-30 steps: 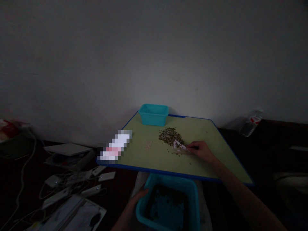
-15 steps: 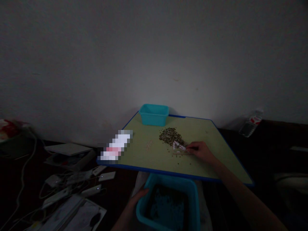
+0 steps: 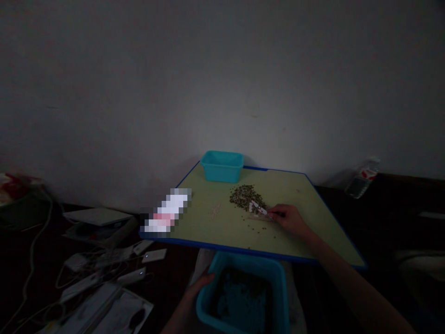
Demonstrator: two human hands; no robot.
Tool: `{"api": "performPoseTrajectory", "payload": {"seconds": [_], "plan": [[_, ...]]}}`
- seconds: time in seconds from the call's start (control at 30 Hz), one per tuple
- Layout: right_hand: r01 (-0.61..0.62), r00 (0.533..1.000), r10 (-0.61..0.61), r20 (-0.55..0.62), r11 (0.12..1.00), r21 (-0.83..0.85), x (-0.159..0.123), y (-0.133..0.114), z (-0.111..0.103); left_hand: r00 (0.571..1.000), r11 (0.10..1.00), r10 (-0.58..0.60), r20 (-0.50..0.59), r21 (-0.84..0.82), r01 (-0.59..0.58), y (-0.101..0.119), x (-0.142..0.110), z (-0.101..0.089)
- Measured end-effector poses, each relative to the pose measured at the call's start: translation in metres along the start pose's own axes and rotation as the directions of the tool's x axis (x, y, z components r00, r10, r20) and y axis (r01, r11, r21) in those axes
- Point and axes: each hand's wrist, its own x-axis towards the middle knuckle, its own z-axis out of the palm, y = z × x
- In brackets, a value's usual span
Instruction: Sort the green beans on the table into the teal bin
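Observation:
A low green table (image 3: 313, 222) with a blue edge stands against the wall. My right hand (image 3: 291, 218) rests on it with fingers pinched on a small white card (image 3: 257, 208) at the near edge of a heap of small dark-green beans (image 3: 245, 195). My left hand (image 3: 201, 284) grips the left rim of a teal tub (image 3: 278, 287) held below the table's front edge, with beans in its bottom. A tiny pile of pale grains (image 3: 214, 211) lies left of the heap.
A second, smaller teal tub (image 3: 221, 165) stands at the table's far edge by the wall. A pixelated item (image 3: 167, 211) sits on the left corner. Cables, chargers and papers (image 3: 104, 278) litter the dark floor at left. A plastic bottle (image 3: 363, 178) lies at right.
My right hand with the card has shifted slightly toward the heap's near edge. A few loose beans lie nearer the table's front. The left hand and tub have barely moved.

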Motion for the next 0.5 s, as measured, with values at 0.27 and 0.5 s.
{"api": "performPoseTrajectory", "payload": {"seconds": [0.27,0.5], "plan": [[0.025,0.999,-0.026,0.039,0.999,0.023,-0.0007,-0.0025,-0.0018,0.998,0.998,-0.055,-0.010,-0.040,0.055,0.0001,0.0018,-0.0057],[0.027,0.999,-0.027,0.018,1.000,0.001,-0.0001,-0.0059,0.0010,0.999,0.999,-0.021,0.044,-0.037,0.023,-0.0023,0.0023,-0.0064]]}}
